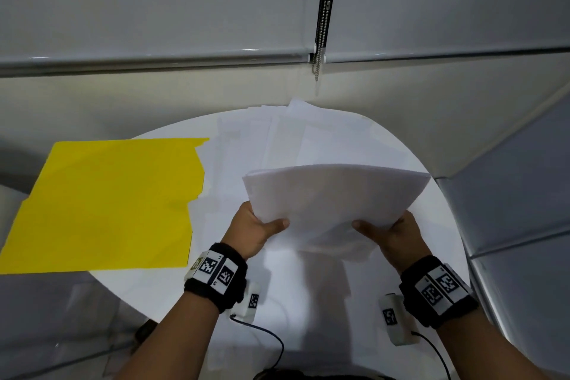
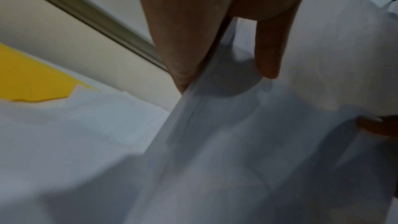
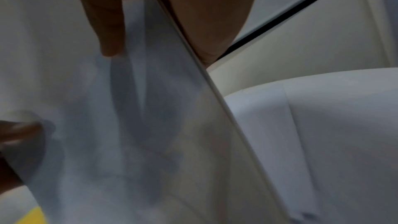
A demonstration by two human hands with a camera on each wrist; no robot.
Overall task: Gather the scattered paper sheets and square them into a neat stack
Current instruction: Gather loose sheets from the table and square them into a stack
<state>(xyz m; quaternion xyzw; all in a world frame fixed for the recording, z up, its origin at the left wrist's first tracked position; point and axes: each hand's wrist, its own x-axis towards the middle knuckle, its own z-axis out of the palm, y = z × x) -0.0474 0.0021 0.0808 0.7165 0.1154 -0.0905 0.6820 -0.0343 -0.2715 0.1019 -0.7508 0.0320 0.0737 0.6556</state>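
Both hands were up over the round white table; the left hand gripped the bundle of white paper sheets at its near left edge, thumb on top and fingers beneath, and the right hand clamped the near right edge the same way; that bundle was held off the tabletop, sagging a little between the two grips. The left wrist view showed the left thumb pressed on the top sheet; the right wrist view showed the right thumb doing likewise on the paper. How many sheets were in the bundle could not be counted. Behind it, loose white sheets lay fanned on the table's far side, at least three overlapping, some poking past the far rim; one flat yellow folder lay at the left, overhanging the table edge.
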